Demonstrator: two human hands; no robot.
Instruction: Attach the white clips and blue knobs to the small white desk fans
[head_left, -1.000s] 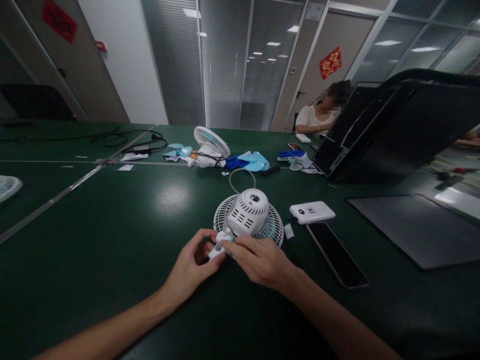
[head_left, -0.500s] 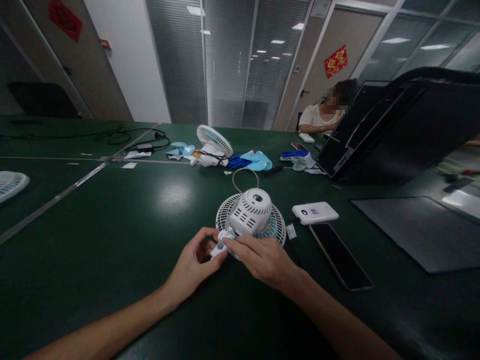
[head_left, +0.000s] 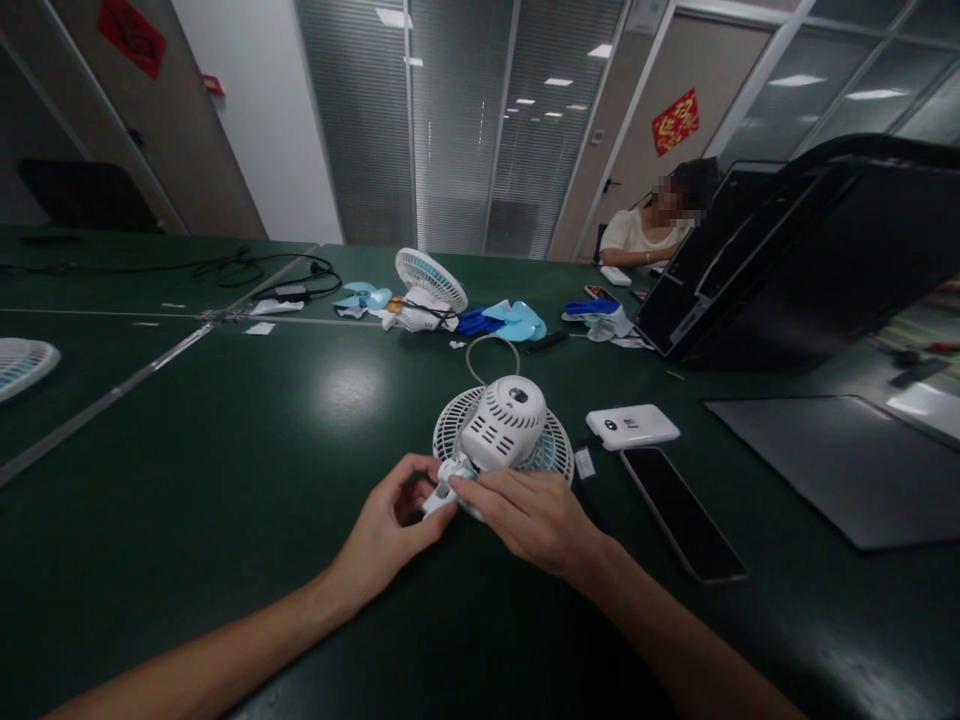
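Observation:
A small white fan [head_left: 504,425] lies grille-down on the green table, its vented motor housing facing up and blue showing through the grille. At its near left side a white clip [head_left: 442,490] sticks out toward me. My left hand [head_left: 394,520] pinches this clip between thumb and fingers. From the other side my right hand [head_left: 529,515] is closed at the joint between clip and housing, its fingertips pressed there. Whether the right fingers hold anything small is hidden. A thin pale cable loop [head_left: 491,342] rises behind the fan.
Right of the fan lie a white power bank [head_left: 631,426] and a dark phone [head_left: 682,515], then a grey mat [head_left: 832,465]. Farther back are another fan [head_left: 429,285], blue fan blades [head_left: 519,322] and gloves [head_left: 596,315]. A person [head_left: 652,230] sits behind a large black case [head_left: 795,260].
Both hands keep almost the same grip on the fan. The whole view has shifted very slightly; nothing else visibly moves.

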